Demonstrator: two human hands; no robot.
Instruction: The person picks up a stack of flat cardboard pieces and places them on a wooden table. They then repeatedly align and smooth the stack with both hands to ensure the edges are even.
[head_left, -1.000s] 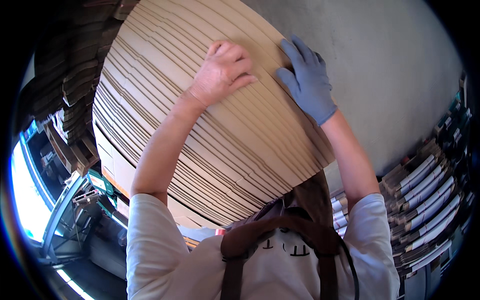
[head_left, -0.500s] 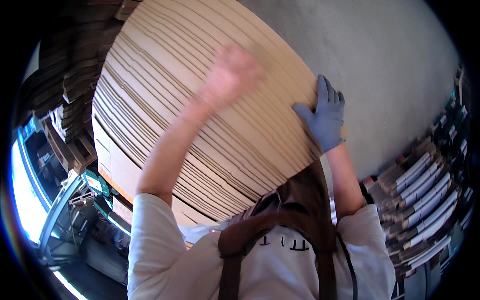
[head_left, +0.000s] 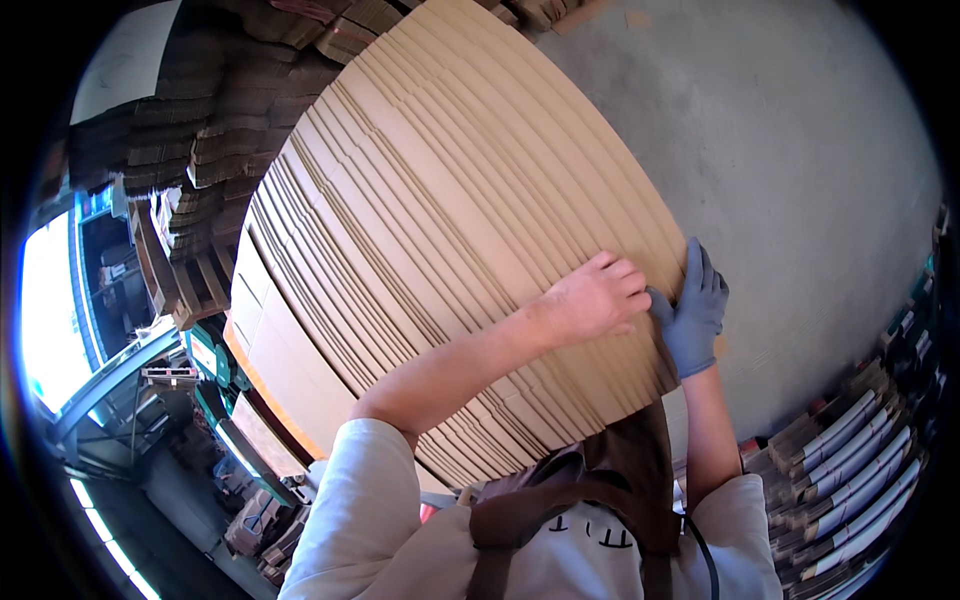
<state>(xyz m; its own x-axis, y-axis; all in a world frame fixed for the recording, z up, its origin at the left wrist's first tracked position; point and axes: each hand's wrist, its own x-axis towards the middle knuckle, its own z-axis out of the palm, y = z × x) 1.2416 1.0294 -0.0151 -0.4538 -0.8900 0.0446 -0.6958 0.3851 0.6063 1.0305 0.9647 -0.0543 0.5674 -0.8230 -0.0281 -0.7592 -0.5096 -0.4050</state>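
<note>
A large bundle of flat brown cardboard sheets [head_left: 400, 180] fans out before me, its many edges overlapping like steps. My bare left hand [head_left: 598, 295] reaches across it to the right, fingers loosely bent and slightly apart over the sheet edges. Its fingertips are partly hidden, and no separate thing shows in it. At the bundle's right edge is my right hand [head_left: 692, 315] in a grey glove. Its thumb lies on the cardboard while its straight fingers stretch along the outer side, spread from the thumb. The two hands are close together.
Tall piles of folded cardboard [head_left: 170, 130] stand at the far left beside a wooden pallet [head_left: 195, 285]. More layered bundles with white bands [head_left: 845, 435] are at the lower right. Grey concrete floor [head_left: 790, 170] extends right of the sheets. Green machinery [head_left: 210, 360] stands at left.
My left hand has moved right and nearer to me, from the middle of the sheets to beside my gloved hand. The view has shifted; the right hand stays at the bundle's edge.
</note>
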